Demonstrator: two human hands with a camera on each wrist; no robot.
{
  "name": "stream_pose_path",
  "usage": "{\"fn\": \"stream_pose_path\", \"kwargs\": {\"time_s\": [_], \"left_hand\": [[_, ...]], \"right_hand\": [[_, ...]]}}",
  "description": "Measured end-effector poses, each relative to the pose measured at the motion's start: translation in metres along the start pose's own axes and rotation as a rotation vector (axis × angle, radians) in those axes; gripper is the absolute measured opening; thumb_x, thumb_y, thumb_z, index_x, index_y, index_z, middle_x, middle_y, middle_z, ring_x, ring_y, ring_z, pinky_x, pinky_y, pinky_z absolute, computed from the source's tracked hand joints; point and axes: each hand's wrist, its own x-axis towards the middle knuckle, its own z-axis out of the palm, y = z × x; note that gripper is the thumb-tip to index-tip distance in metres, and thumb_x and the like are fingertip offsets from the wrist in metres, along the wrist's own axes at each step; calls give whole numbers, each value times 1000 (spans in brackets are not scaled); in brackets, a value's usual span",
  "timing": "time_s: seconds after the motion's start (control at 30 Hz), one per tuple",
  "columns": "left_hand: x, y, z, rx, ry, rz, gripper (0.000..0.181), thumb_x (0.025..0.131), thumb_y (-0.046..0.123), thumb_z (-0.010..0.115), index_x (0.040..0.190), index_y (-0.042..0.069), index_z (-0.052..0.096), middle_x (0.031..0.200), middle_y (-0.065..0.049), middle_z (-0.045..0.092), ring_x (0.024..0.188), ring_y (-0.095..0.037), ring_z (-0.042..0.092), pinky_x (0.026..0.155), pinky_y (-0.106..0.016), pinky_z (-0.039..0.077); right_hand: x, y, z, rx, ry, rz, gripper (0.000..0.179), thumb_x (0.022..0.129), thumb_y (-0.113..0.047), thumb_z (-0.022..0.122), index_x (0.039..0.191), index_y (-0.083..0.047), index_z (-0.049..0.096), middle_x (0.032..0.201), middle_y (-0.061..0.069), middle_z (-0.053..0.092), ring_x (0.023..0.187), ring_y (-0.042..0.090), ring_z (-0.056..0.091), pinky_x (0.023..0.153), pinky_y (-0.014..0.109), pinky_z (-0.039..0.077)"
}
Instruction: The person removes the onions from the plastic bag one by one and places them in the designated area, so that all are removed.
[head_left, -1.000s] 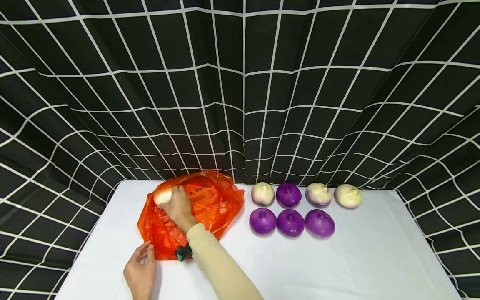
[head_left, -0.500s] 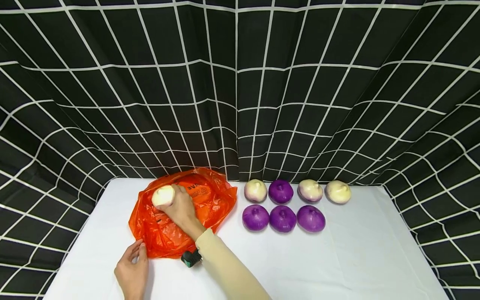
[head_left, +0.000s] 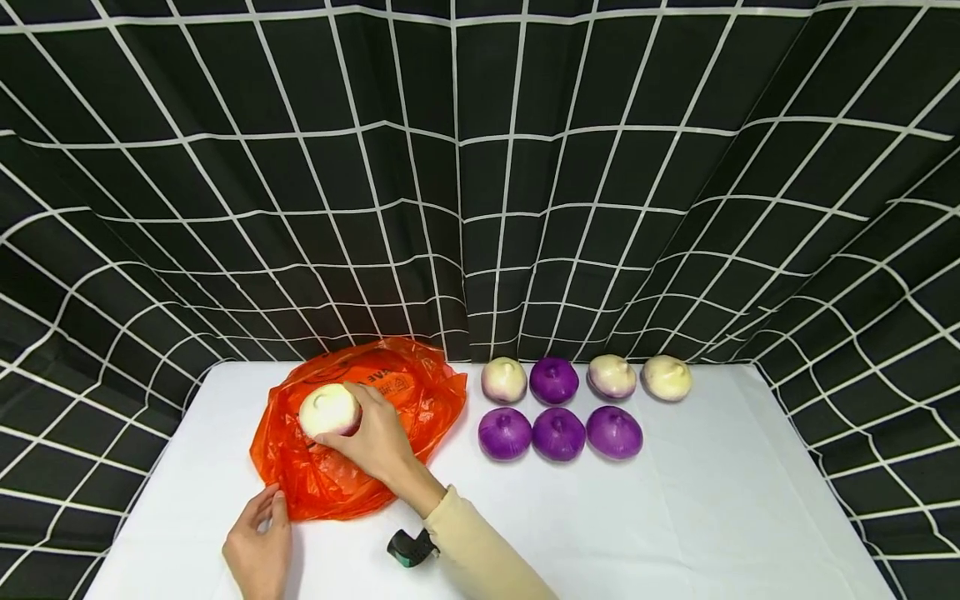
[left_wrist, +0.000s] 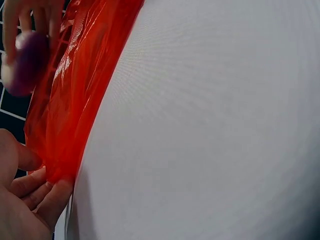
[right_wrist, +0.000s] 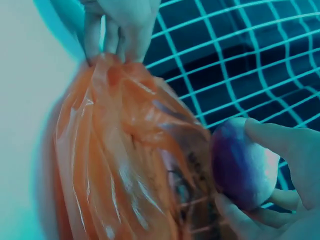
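Note:
My right hand [head_left: 382, 437] grips a purple-and-white turnip [head_left: 330, 410] above the red plastic bag [head_left: 337, 487]. In the right wrist view the turnip [right_wrist: 242, 162] sits between thumb and fingers, its purple side towards the bag [right_wrist: 117, 150]. At the bag's near left corner my left hand [head_left: 258, 546] pinches the plastic. The left wrist view shows the thumb and fingers of this hand [left_wrist: 30, 195] on the gathered edge of the bag [left_wrist: 75, 100]. Whatever lies inside the bag is hidden.
On the white table [head_left: 720, 500], right of the bag, stand a back row of pale turnips [head_left: 503, 381] with a purple onion [head_left: 553, 381] among them, and a front row of purple onions [head_left: 558, 434]. A black gridded curtain [head_left: 480, 183] encloses the back and sides.
My right hand has lifted the turnip up out of the bag's mouth and drawn back towards me. The left hand keeps its pinch on the bag's corner. The head view has shifted slightly.

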Motion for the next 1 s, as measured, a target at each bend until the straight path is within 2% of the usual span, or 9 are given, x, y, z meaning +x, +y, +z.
{"fn": "stream_pose_path", "kwargs": {"time_s": [0.23, 0.43, 0.5, 0.63, 0.73, 1.0], "left_hand": [[-2, 2, 1, 4, -15, 6, 21, 92, 7, 61, 107, -4, 71, 99, -25, 71, 64, 29, 36, 76, -21, 36], [-1, 3, -2, 16, -16, -6, 22, 92, 6, 60, 108, -4, 71, 100, -25, 71, 64, 29, 35, 77, -24, 36], [0, 4, -2, 21, -27, -9, 22, 92, 6, 60, 109, -4, 71, 100, -25, 71, 65, 29, 35, 78, -25, 36], [0, 3, -2, 21, -36, -11, 23, 93, 7, 59, 110, -4, 70, 101, -26, 70, 66, 28, 34, 81, -29, 37], [0, 3, -1, 30, -36, -19, 23, 93, 8, 59, 110, -3, 70, 101, -25, 71, 66, 28, 34, 82, -30, 37], [-1, 1, -2, 22, -30, -11, 23, 93, 7, 59, 110, -3, 71, 102, -24, 71, 65, 29, 34, 82, -30, 38]], "right_hand": [[-21, 16, -52, 8, -19, -61, 72, 74, -36, 86, 133, -7, 56, 125, 7, 64, 94, 12, 61, 79, 19, 50], [-32, 35, -82, 85, -40, -41, 72, 75, -30, 86, 135, -4, 55, 132, 10, 60, 100, 18, 65, 84, 30, 54], [-37, 39, -88, 94, -40, -32, 73, 75, -30, 86, 135, -4, 54, 133, 10, 60, 98, 19, 65, 83, 29, 54], [-46, 44, -99, 86, -5, -34, 73, 73, -29, 87, 134, -3, 55, 131, 11, 61, 94, 18, 64, 81, 34, 54], [-52, 48, -109, 106, 28, -38, 72, 73, -26, 87, 133, -2, 56, 130, 11, 62, 97, 19, 64, 82, 35, 55], [-72, 66, -142, 190, 110, 21, 71, 69, -18, 90, 131, -5, 59, 125, 10, 64, 95, 25, 69, 77, 27, 56]]}}
